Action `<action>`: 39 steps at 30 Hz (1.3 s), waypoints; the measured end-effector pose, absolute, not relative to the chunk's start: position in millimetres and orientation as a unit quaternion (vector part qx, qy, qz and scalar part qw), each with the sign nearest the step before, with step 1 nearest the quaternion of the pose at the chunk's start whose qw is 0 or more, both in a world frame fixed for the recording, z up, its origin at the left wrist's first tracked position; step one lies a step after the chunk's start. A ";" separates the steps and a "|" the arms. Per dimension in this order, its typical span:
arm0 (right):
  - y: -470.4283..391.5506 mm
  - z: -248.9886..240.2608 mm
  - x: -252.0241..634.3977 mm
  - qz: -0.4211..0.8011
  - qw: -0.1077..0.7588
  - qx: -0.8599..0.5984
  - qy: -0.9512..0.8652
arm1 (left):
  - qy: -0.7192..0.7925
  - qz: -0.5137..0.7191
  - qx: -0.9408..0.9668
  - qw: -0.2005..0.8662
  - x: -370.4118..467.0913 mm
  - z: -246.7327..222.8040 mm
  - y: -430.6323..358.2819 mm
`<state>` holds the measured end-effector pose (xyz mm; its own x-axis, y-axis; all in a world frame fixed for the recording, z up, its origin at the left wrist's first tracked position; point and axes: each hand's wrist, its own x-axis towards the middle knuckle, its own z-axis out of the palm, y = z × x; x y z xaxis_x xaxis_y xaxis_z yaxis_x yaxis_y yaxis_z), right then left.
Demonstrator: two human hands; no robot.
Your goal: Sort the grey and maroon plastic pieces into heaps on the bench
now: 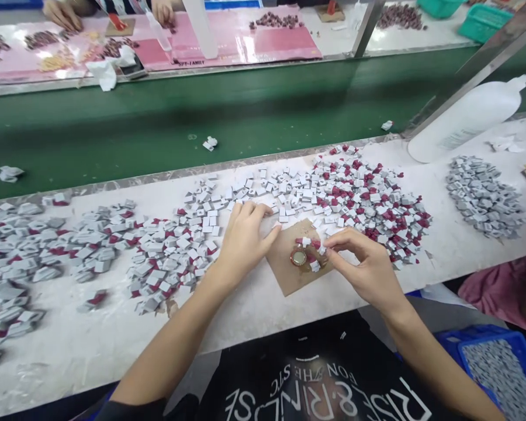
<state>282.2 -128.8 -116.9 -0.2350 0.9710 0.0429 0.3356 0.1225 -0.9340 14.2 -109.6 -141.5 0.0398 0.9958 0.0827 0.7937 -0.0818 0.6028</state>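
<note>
My right hand (364,262) pinches a small pale grey plastic piece (323,250) between thumb and fingertips, over a brown cardboard square (291,285). On the card lie a bottle cap (298,257) with a pale filling, a dark red and white piece (307,241) and a small white piece (315,266). My left hand (244,238) rests beside the card's left edge, thumb and index finger apart. Its thumb tip is close to a small white piece; I cannot tell whether they touch. Loose white pieces (289,190) lie just beyond both hands.
Grey and dark red pieces (372,204) are heaped on the right, others (166,263) on the left. Farther right are a grey heap (484,196) and a leaning white squeeze bottle (464,123). A green belt (158,126) separates this table from a co-worker's hands (63,14) opposite.
</note>
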 end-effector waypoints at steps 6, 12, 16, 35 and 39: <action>-145.9 -121.6 273.2 0.436 0.351 -0.498 -0.663 | 0.659 0.208 0.707 0.154 27.3 -159.5 -113.9; -146.8 -124.3 266.3 0.446 0.339 -0.490 -0.668 | 0.647 0.291 0.659 0.251 28.4 -149.7 -116.2; -145.0 -124.5 263.8 0.432 0.326 -0.493 -0.681 | 0.625 0.337 0.635 0.306 24.7 -137.8 -121.9; -140.5 -117.3 260.8 0.406 0.272 -0.503 -0.713 | 0.599 0.433 0.511 0.439 16.0 -135.5 -131.0; -138.8 -117.4 259.6 0.412 0.264 -0.500 -0.714 | 0.639 0.423 0.544 0.342 11.6 -137.0 -132.9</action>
